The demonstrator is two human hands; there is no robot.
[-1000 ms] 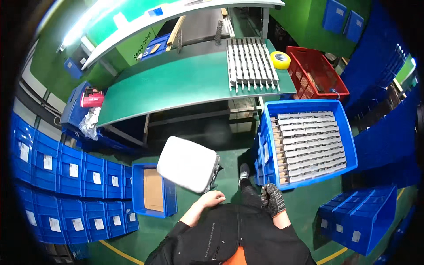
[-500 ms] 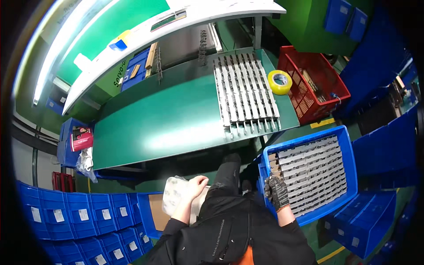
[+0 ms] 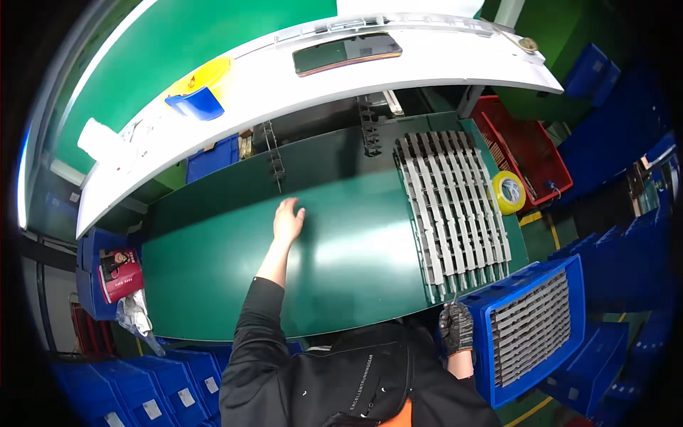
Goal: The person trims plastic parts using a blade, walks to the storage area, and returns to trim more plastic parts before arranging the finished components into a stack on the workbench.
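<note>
My bare left hand [image 3: 287, 222] is over the green tabletop [image 3: 334, 249], thumb apart and fingers loosely bent, holding nothing. Just beyond it, a thin dark jagged metal strip [image 3: 276, 167] lies over the table's back edge. A wider strip of the same sort [image 3: 370, 128] is further right. My right hand [image 3: 455, 329], in a dark striped glove, is curled against the left side of a blue bin [image 3: 480, 349]; whatever its fingers hold is hidden. Rows of toothed grey metal strips [image 3: 532, 327] fill the bin. Similar strips [image 3: 452, 206] lie side by side at the table's right end.
A roll of yellow tape [image 3: 509, 192] sits beside the strips, near a red crate [image 3: 523, 142]. Above the table's back runs a white shelf [image 3: 427, 60] with a phone-like dark slab [image 3: 347, 54]. Blue bins [image 3: 153, 384] stand at lower left; a red package [image 3: 119, 274] is at the table's left end.
My left hand has moved from beside a whitish bag at lower left, forward over the table. The view has shifted toward the table. My right hand has stayed by the bin's left side.
</note>
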